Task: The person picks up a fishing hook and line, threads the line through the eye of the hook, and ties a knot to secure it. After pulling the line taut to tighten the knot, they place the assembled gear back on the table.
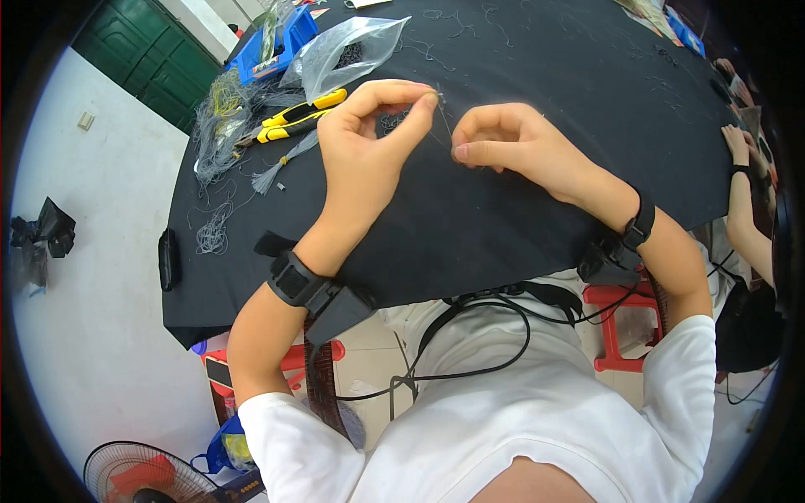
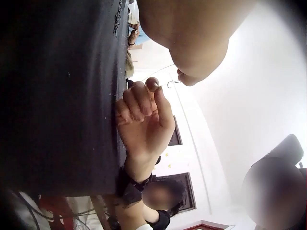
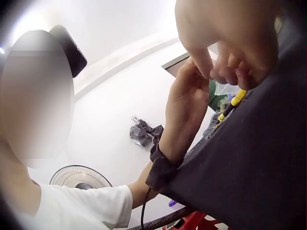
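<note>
Over the black-covered table point(image 1: 553, 75), my left hand point(image 1: 433, 97) pinches the top of a thin grey wire point(image 1: 443, 126) between thumb and forefinger. My right hand point(image 1: 459, 151) sits just to its right with curled fingers and pinches the same wire lower down. In the left wrist view a small metal hook point(image 2: 170, 85) shows between my left hand point(image 2: 184, 76) and the right hand's fingertips point(image 2: 152, 85). In the right wrist view my right hand point(image 3: 218, 72) is blurred and close, with my left hand point(image 3: 188, 91) behind it.
Yellow-handled pliers point(image 1: 302, 113), a clear plastic bag point(image 1: 344, 50), a blue bin point(image 1: 281, 42) and tangles of grey wire point(image 1: 220, 126) lie at the table's left. Another person's hand point(image 1: 738, 147) rests at the right edge. Red stools point(image 1: 620, 327) and a fan point(image 1: 142, 474) stand below.
</note>
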Demonstrator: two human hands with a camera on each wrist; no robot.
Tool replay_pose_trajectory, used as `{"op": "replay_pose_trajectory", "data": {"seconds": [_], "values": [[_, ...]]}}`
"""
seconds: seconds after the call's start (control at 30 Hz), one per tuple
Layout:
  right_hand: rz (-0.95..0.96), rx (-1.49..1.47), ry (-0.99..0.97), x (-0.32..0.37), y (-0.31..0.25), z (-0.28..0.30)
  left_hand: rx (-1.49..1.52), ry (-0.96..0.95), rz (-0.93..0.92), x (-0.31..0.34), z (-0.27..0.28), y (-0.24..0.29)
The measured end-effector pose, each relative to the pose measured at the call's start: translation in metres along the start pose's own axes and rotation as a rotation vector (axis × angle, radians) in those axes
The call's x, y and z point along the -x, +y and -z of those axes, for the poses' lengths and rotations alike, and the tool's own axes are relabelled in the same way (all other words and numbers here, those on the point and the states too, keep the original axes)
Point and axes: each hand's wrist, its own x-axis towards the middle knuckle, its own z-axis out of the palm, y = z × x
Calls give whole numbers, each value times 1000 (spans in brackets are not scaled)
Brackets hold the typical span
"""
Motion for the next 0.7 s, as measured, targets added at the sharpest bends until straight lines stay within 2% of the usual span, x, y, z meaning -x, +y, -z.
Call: {"op": "replay_pose_trajectory", "data": {"seconds": [0.1, 0.23, 0.47, 0.7], "values": [[63, 25, 136, 0, 2, 1, 80, 46, 82, -1, 2, 2], [306, 125, 351, -3, 3, 6, 72, 3, 56, -1, 3, 1], [71, -72, 150, -2, -2, 6, -33, -143, -4, 1, 1, 1], [120, -93, 67, -4, 3, 5, -86, -175, -33, 0, 2, -1]]}}
